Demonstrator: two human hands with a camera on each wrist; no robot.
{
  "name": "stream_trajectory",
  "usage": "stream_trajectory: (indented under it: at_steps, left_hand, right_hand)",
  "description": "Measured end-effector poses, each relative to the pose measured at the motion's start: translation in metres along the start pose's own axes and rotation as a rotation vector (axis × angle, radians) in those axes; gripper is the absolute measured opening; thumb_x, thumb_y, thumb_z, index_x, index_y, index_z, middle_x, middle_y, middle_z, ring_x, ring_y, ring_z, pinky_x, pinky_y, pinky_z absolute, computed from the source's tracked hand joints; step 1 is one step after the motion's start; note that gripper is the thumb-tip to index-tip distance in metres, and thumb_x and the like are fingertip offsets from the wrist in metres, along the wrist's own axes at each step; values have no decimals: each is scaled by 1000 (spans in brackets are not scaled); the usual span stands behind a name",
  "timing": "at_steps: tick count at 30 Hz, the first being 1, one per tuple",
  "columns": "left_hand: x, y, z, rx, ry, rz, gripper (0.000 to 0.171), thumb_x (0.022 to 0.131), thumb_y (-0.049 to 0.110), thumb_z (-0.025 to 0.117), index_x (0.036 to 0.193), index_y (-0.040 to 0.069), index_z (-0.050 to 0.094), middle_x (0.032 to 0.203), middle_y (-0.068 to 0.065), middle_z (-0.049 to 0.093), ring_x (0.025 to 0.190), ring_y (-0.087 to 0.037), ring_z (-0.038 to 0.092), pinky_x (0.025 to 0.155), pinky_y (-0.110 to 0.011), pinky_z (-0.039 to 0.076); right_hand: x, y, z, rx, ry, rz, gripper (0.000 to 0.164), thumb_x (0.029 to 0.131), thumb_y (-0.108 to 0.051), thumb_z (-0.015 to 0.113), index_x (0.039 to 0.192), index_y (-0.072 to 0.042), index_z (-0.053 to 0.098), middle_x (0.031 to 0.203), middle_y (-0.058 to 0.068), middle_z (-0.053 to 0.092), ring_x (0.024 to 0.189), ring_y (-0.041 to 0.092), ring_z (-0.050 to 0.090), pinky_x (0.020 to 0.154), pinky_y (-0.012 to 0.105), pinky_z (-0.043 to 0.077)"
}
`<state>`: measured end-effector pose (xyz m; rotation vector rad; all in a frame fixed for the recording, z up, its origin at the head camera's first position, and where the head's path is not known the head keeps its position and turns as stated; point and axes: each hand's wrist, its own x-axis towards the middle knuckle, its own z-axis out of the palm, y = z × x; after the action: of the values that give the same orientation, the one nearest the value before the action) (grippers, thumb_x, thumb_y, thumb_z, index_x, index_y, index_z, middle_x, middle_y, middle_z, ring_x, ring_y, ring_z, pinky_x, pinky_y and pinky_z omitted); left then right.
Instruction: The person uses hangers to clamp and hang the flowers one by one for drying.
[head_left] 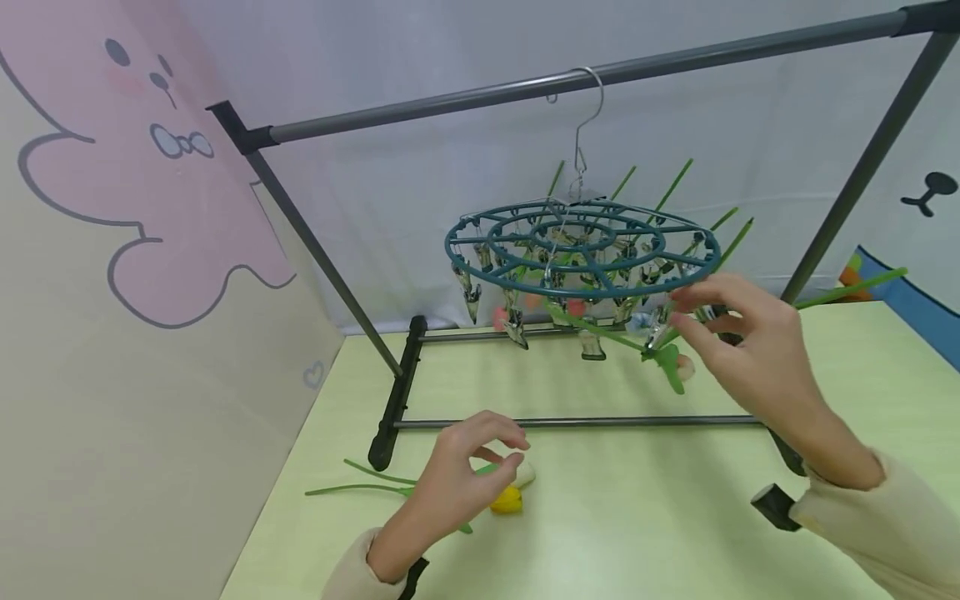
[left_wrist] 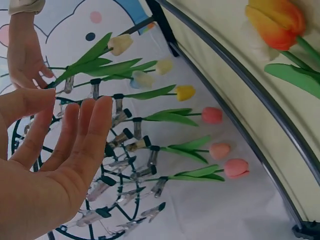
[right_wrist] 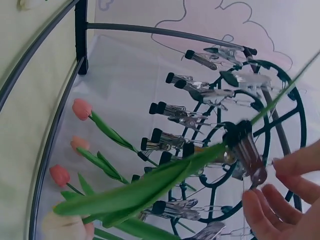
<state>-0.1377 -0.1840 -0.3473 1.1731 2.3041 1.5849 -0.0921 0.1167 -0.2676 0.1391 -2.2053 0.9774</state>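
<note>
A round dark green clip hanger (head_left: 583,292) hangs by a metal hook, with clear clips all round it. At its right side is my right hand (head_left: 765,342), thumb and fingers parted beside a clip (right_wrist: 250,157). That clip bites the stem of a pale tulip (right_wrist: 60,227) with long green leaves. In the right wrist view the fingertips are close to the clip's handle end; the fingers do not look closed on it. Low at the left, my left hand (head_left: 457,467) hovers with loosely bent fingers, holding nothing. Partly behind it, a yellow tulip (head_left: 507,500) and a white tulip (head_left: 524,475) lie on the table.
A dark metal rack (head_left: 450,104) carries the hanger; its lower bars (head_left: 637,422) stand on the pale table (head_left: 600,517). Several other tulips, among them a pink one (left_wrist: 212,115) and a yellow one (left_wrist: 185,92), hang from the hanger's clips. A curtain (head_left: 375,208) is behind.
</note>
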Motion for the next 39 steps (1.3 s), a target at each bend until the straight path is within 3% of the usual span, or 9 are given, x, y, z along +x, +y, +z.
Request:
stream_trajectory:
  at_steps: [4,7,13,18,23,25,27,32,39]
  left_hand:
    - [-10,-11,-4,33,-2,-57,20,85,1,66,92,20,68,98,6,63,89,-12,61,68,-27,57]
    - [-18,-20,-8,72,15,-83,21,84,1,68,91,21,67,95,7,63,86,-14,61,66,-26,57]
    - [-33,-31,-23,148,6,-181,22,83,0,69,91,20,67,94,7,63,88,-20,61,66,-26,56]
    - [-45,-49,-38,254,-10,-247,25,82,3,70,95,25,66,96,12,62,91,-20,60,68,-32,56]
    - [-54,-60,-49,312,-31,-263,27,80,3,72,99,22,66,99,8,64,91,-22,60,68,-35,56]
    - [-59,-64,-53,317,-44,-266,28,80,2,72,100,21,66,99,6,65,91,-23,61,68,-34,56]
    - [-63,-68,-57,312,-53,-271,29,79,2,73,101,21,66,100,4,65,91,-24,61,68,-33,55]
    - [-72,-76,-65,339,-53,-273,30,77,-1,73,101,15,66,100,5,65,90,-24,62,68,-32,55]
    - [-80,-84,-70,522,-42,-307,31,73,-1,74,99,15,68,98,8,64,88,-20,61,68,-31,52]
  right_hand:
    - [-8,-7,2,64,144,-117,20,75,16,67,91,2,69,88,6,63,81,2,57,67,6,47]
    - [-16,-18,2,114,187,-212,13,75,14,66,83,5,68,80,9,63,75,2,58,65,7,47]
    - [-36,-39,13,157,91,-313,10,78,-1,68,87,-3,71,85,6,69,73,2,60,59,11,48]
    - [-49,-43,34,52,-45,-270,37,91,-32,63,116,-4,66,119,9,63,97,14,62,61,14,49]
    - [-50,-43,42,-27,-63,-246,61,73,-1,76,131,-4,55,133,8,54,103,21,60,63,13,49]
    - [-49,-43,42,-37,-61,-252,66,72,1,75,133,-4,52,138,8,50,104,22,60,63,13,50]
    - [-47,-43,41,-39,-59,-252,58,83,-14,72,135,-2,50,140,9,48,105,24,59,64,14,50]
    - [-44,-43,37,-71,-20,-223,60,95,-46,46,137,-2,47,132,13,54,93,24,64,66,17,53]
    - [-41,-42,33,-105,49,-204,58,86,-25,66,138,-6,47,108,13,67,88,23,66,57,17,52]
